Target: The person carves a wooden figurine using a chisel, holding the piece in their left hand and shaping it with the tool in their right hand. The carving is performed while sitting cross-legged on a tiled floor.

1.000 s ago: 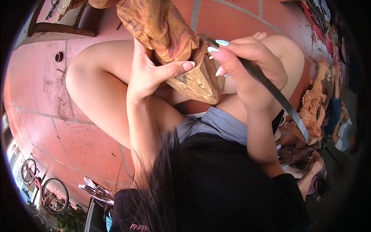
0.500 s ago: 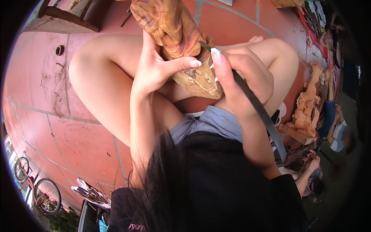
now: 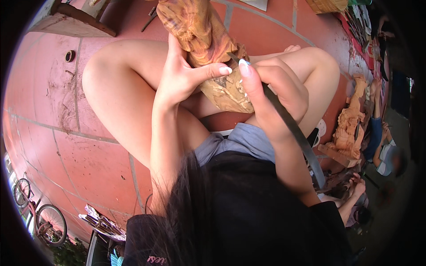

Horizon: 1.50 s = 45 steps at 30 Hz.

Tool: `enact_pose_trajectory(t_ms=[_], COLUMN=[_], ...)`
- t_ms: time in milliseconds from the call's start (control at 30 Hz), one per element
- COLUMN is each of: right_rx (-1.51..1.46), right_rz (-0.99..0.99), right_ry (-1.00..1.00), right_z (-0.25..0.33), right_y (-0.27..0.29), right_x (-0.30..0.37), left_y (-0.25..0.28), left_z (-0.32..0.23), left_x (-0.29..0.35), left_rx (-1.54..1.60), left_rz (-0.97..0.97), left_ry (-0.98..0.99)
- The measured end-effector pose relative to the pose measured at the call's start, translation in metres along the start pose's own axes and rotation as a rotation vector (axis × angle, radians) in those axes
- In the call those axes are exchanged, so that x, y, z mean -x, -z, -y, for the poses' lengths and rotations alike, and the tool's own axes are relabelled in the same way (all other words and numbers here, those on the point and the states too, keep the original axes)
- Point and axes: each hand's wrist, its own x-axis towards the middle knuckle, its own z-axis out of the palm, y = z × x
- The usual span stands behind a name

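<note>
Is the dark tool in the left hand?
No, the right hand grips the tool, while the left hand holds the carving.

Carving (image 3: 197, 26): brown-orange wood, smooth folds, soft sheen; its base (image 3: 224, 92) paler wood, matt, rough with cut facets. Blade tool (image 3: 306, 147), tip at the carving: dark metal, smooth, dull sheen. Shorts (image 3: 242, 139), below the carving: grey cloth, matt. Shirt (image 3: 262, 208), farther below it: black cloth, matt. Floor (image 3: 95, 166), around the carving: red tile, marked. Second carving (image 3: 350, 122), well right of the carving: orange wood, rough, matt.
</note>
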Motion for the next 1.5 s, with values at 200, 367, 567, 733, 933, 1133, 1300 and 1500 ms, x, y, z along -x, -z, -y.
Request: enact_pose_trajectory(t_ms=[200, 367, 567, 733, 933, 1133, 1300, 1500], right_rx=[0.041, 0.008, -0.037, -0.079, -0.068, -0.087, -0.045, -0.020], right_rz=[0.105, 0.102, 0.047, 0.098, 0.064, 0.013, 0.052, 0.064], right_ry=[-0.049, -0.064, -0.107, -0.108, -0.145, -0.164, -0.076, -0.040], right_z=[0.010, 0.000, 0.000, 0.002, 0.000, 0.001, -0.003, -0.004], right_y=[0.008, 0.002, 0.004, 0.006, 0.002, 0.002, 0.003, -0.001], right_x=[0.009, 0.002, 0.000, 0.010, 0.007, 0.001, 0.011, 0.011], left_y=[0.002, 0.004, 0.003, 0.003, 0.003, 0.002, 0.002, 0.004], left_z=[0.000, 0.001, 0.000, 0.003, -0.002, -0.002, 0.001, 0.000], left_x=[0.002, 0.000, -0.003, 0.001, 0.000, -0.004, -0.001, 0.000], left_rx=[-0.030, -0.006, -0.008, -0.026, 0.015, -0.011, -0.003, 0.015], left_rz=[0.013, -0.015, 0.019, -0.005, -0.006, 0.000, -0.009, -0.007], left_ry=[-0.008, 0.035, 0.042, -0.032, 0.044, 0.037, 0.008, 0.040])
